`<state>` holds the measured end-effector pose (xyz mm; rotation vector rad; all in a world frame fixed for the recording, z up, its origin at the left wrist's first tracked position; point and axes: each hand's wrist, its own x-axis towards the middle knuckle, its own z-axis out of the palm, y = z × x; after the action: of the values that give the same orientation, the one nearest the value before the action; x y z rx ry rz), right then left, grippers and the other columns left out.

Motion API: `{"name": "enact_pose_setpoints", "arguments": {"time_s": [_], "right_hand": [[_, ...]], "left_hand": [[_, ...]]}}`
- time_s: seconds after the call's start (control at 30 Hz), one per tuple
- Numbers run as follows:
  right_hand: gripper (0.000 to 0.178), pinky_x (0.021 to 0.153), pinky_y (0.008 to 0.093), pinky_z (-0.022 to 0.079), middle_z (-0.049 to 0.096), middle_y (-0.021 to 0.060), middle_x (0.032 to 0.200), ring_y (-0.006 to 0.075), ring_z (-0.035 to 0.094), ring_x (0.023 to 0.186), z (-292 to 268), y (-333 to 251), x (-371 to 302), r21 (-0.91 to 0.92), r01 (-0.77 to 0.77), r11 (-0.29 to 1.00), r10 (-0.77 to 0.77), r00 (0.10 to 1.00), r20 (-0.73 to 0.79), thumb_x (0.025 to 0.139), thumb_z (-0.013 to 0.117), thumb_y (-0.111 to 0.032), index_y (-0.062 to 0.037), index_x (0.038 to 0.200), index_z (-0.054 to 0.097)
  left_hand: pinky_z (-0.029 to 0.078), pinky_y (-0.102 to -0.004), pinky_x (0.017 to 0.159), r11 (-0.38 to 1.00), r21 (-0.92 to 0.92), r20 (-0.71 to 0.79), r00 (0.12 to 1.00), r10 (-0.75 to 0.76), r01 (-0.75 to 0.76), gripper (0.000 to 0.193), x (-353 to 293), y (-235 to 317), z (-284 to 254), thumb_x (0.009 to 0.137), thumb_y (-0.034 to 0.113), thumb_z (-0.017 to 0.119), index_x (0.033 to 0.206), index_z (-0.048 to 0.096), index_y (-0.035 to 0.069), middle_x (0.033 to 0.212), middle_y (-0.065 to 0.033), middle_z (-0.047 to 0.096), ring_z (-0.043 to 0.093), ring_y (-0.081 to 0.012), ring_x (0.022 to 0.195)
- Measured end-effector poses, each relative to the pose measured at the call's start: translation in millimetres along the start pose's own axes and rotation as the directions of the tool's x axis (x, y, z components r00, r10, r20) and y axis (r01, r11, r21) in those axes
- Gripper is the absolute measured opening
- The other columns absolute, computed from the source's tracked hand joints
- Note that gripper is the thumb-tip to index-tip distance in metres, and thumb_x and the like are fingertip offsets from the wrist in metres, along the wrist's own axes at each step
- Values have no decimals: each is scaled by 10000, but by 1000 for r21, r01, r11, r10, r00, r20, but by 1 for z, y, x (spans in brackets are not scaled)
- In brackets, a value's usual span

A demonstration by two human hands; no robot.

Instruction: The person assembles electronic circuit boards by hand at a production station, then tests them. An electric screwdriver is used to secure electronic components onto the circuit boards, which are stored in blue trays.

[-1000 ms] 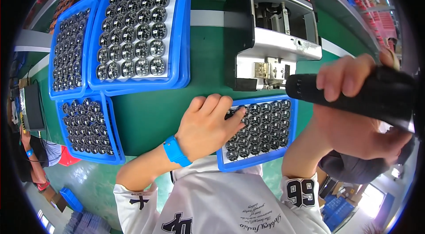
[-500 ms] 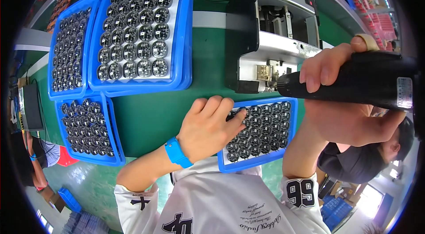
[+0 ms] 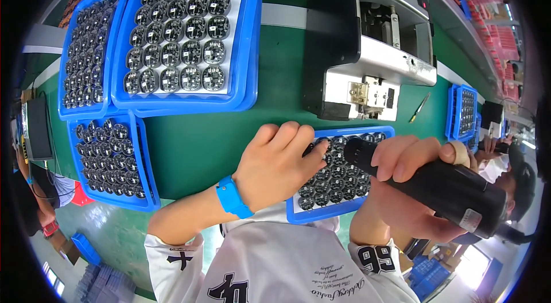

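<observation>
A small blue tray [image 3: 321, 214] of round dark circuit parts lies on the green bench right in front of me. My left hand [image 3: 278, 165], with a blue wristband, rests on the tray's left end; its fingertips press on one round part [image 3: 317, 151]. My right hand [image 3: 410, 185] grips a thick black power screwdriver [image 3: 442, 188]. The tool lies nearly level, its tip pointing left at the part under my left fingers. My right arm covers the tray's right end.
A grey and black machine [image 3: 367, 50] stands behind the tray. Large blue trays [image 3: 189, 33] of round parts fill the back left, two more [image 3: 112, 159] to the left. A small screwdriver [image 3: 419, 108] lies at right. Another person [image 3: 511, 159] works at far right.
My right hand has swung the black screwdriver down and left, from up near the machine to the tray, tip now by my left fingers. My left hand has stayed on the tray.
</observation>
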<state>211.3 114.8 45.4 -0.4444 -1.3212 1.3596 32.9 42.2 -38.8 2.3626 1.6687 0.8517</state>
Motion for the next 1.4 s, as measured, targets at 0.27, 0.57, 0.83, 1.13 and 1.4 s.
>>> {"name": "enact_pose_setpoints", "arguments": {"time_s": [0.27,0.57,0.83,1.13,1.4], "right_hand": [[925,701,476,491,633,175,875,314,609,730,-2,9,-7,38,-18,999,18,1000,11,897,606,-818,-43,1394,528],[1010,668,439,488,617,131,842,269,589,661,-5,17,-8,-36,2,999,1,998,67,851,588,-889,-41,1393,507],[1002,680,432,481,609,125,828,263,586,673,-7,23,-6,-47,-8,999,11,998,66,818,612,-908,-53,1337,539],[921,707,448,485,620,135,880,279,581,694,-4,25,-8,-10,16,1000,-14,994,107,847,598,-886,-93,1313,550],[982,692,445,508,647,139,861,275,615,683,-5,-7,4,-16,131,991,-131,991,-22,869,561,-873,-29,1369,524]], "left_hand": [[412,-380,834,1000,-11,0,1000,-7,8,378,0,0,2,772,315,872,1140,824,242,1094,-8,582,572,-230,1066],[402,-378,809,1000,-23,-14,1000,1,-2,402,-2,0,2,755,302,861,1146,820,217,1080,-17,581,576,-233,1048],[406,-379,811,1000,-10,-9,1000,13,-13,391,0,1,3,758,290,832,1139,814,205,1080,-32,583,582,-240,1047],[406,-375,800,1000,28,-33,999,14,-13,255,3,3,4,782,262,834,1031,819,208,1046,-27,591,592,-228,1021],[405,-387,795,999,34,-46,998,43,-42,283,2,2,5,802,241,842,1083,824,216,1049,-26,569,588,-241,1030]]}}
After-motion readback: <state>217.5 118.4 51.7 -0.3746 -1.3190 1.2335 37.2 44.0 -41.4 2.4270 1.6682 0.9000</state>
